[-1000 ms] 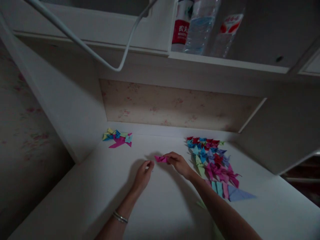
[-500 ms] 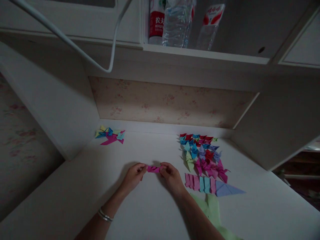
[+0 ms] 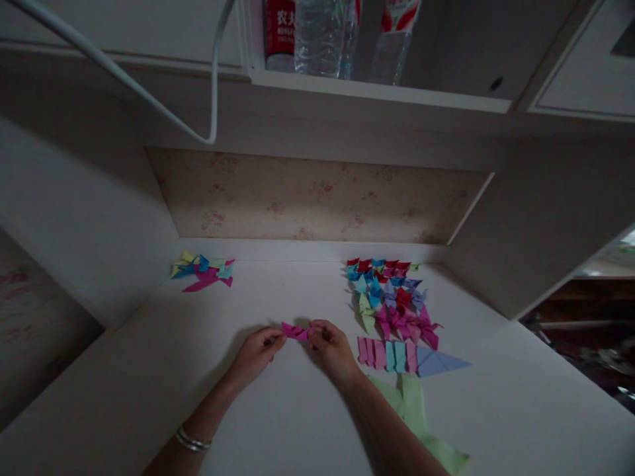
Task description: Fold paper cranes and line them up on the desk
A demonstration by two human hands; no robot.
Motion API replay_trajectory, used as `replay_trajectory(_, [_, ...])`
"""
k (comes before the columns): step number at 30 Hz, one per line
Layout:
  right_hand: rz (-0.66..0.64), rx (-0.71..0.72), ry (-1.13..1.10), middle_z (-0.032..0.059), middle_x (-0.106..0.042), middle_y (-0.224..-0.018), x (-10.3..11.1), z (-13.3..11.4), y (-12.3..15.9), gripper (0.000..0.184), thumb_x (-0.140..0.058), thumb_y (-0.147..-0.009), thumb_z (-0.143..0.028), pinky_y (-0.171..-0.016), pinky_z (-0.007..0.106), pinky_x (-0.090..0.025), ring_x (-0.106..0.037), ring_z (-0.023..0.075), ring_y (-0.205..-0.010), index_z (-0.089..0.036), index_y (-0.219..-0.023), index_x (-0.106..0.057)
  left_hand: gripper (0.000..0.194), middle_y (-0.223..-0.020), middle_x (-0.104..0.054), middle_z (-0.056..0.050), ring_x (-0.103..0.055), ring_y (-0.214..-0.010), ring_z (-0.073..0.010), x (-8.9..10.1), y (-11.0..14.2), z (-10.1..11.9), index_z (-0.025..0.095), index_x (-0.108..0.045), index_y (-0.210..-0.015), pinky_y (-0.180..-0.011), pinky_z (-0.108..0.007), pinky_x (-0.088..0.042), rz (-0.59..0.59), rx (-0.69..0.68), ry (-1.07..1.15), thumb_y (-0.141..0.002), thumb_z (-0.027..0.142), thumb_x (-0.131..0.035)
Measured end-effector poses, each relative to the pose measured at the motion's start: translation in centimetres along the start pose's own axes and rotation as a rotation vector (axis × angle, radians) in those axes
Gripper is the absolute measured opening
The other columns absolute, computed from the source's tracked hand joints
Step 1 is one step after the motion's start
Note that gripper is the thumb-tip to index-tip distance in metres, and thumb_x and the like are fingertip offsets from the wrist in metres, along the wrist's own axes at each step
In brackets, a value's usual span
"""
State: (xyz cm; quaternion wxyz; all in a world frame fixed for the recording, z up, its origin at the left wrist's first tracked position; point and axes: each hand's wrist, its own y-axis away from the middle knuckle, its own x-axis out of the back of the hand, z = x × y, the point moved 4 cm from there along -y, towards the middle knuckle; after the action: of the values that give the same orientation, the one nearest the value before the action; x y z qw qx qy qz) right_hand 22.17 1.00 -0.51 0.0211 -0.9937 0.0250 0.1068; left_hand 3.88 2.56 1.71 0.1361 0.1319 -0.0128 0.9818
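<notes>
Left fingers (image 3: 278, 342) have joined right fingers (image 3: 317, 338), pinching opposite ends of magenta paper (image 3: 296, 332), bare tabletop (image 3: 292, 403) around.

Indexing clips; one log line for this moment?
left hand: pinching magenta folded-paper piece | right hand: gripping its other end | right side: multicoloured folded-paper rows

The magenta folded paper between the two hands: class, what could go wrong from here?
Held by the fingers of the left hand and right hand, the magenta folded paper might tear or crease wrongly if pulled unevenly. The right forearm, close beside the green paper, could drag or crumple it.
</notes>
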Motion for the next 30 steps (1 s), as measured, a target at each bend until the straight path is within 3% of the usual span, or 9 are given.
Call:
replay_trajectory(12, [0.012, -0.051, -0.034, -0.0023, -0.057, -0.057, -0.1, 0.2, -0.2, 0.03, -0.07, -0.072, -0.045, -0.051, 0.024, -0.034, -0.048, 0.0106, -0.051, -0.017, -0.084, -0.065, 0.035, -0.054, -0.047, 0.006, -0.038, -0.045, -0.0082, 0.2, -0.3, -0.6, 0.016, -0.069, -0.081, -0.045, -0.021, -0.027, 0.044, -0.019, -0.006, -0.076, 0.049, -0.058])
replay_trajectory(23, [0.019, -0.069, -0.04, -0.0022, -0.055, -0.051, -0.9, -1.3, 0.4, 0.037, -0.07, -0.07, -0.052, -0.045, 0.023, -0.029, -0.042, 0.0088, -0.045, -0.015, -0.069, -0.065, 0.04, -0.055, -0.048, 0.004, -0.039, -0.048, -0.0093, 0.3, -0.3, -0.3, 0.013, -0.071, -0.082, -0.046, -0.021, -0.029, 0.04, -0.031, -0.084, -0.077, 0.05, -0.056])
replay_trajectory(30, [0.008, -0.064, -0.037, -0.0031, -0.053, -0.051, -0.8, -1.4, 0.4, 0.035, -0.067, -0.074, -0.05, -0.045, 0.023, -0.029, -0.042, 0.0081, -0.044, -0.015, -0.069, -0.065, 0.037, -0.068, -0.063, -0.001, -0.047, -0.054, -0.011, 0.2, -0.3, -0.1, 0.015, -0.073, -0.087, -0.051, -0.021, -0.034, 0.009, -0.051, -0.135, -0.079, 0.047, -0.055])
